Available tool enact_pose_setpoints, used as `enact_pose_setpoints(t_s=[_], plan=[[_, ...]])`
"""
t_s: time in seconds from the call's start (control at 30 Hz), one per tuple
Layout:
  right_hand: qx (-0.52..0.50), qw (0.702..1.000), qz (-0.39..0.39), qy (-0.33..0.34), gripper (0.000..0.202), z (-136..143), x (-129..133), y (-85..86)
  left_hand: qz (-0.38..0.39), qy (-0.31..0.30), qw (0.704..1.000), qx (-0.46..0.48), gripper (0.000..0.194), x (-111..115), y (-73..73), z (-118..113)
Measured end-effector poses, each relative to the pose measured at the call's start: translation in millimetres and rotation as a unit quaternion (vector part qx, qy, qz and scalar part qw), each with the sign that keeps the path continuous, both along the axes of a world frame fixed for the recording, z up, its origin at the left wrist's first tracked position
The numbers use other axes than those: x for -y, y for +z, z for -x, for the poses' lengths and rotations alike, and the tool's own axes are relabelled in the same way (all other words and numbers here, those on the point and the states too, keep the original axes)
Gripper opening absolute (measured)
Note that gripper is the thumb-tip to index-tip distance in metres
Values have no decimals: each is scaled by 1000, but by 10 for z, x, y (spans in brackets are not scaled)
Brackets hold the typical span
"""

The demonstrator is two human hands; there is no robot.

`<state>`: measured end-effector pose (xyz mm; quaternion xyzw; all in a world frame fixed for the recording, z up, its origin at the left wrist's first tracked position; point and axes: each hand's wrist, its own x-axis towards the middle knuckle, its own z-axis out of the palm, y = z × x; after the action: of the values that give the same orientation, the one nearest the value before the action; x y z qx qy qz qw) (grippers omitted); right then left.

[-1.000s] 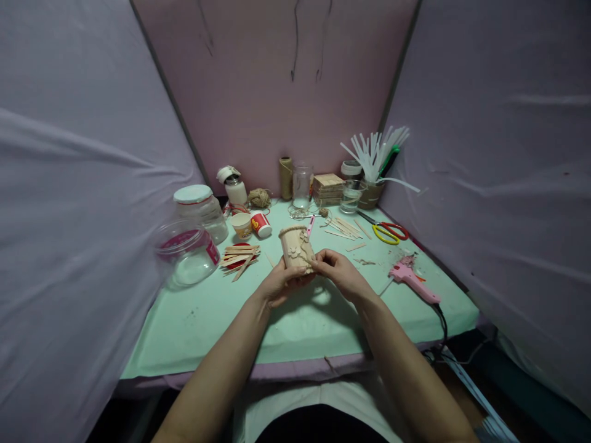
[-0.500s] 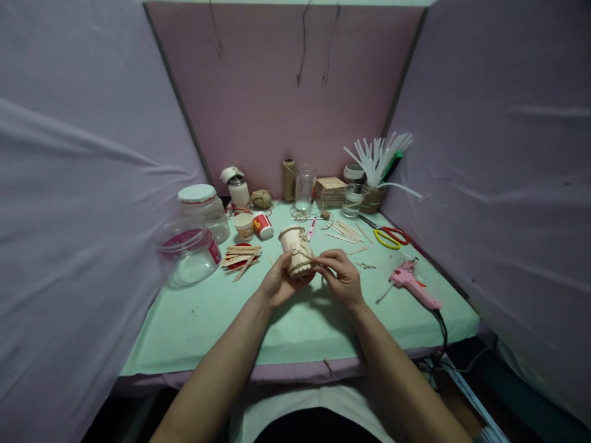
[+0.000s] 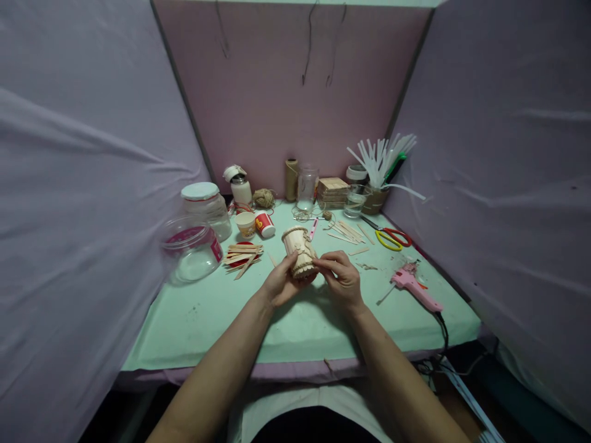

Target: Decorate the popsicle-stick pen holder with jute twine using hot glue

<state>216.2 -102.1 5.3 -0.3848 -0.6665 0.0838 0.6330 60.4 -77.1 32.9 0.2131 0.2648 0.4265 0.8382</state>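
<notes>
A small cup covered in pale craft sticks is tilted above the table, with braided trim round its rim, a scalloped base and raised decoration on its side. My left hand grips it from below and the left, thumb across the front. At the cup's lower right side, my right hand has thumb and forefinger pinched together, touching the decoration. Whatever lies between those fingertips is too small to make out.
A pink glue gun lies at the right, near red-and-yellow scissors. Craft sticks are piled at the left beside a clear plastic tub. Jars, twine, paper cups and a holder of white glue sticks line the back.
The cup has turned slightly in my left hand, so its decoration sits further round to the right. My right fingers stay at its side. The whole view has shifted a little.
</notes>
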Motion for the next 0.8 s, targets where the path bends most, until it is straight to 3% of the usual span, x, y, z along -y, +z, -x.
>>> enact_pose_setpoints(t_s=[0.17,0.27,0.53,0.8], plan=[[-133,987,90,-25,29,-63,-64,-55,-93,80,989,-80,41,-31,-63,1],[-154,975,161,-3,25,-106,-108,-94,-112,109,981,-113,52,-45,-59,6],[-138,954,261,50,32,-78,-98,-64,-134,101,981,-100,56,-18,-13,12],[-132,947,281,80,43,-80,-92,-62,-142,87,980,-105,58,-10,-20,30]])
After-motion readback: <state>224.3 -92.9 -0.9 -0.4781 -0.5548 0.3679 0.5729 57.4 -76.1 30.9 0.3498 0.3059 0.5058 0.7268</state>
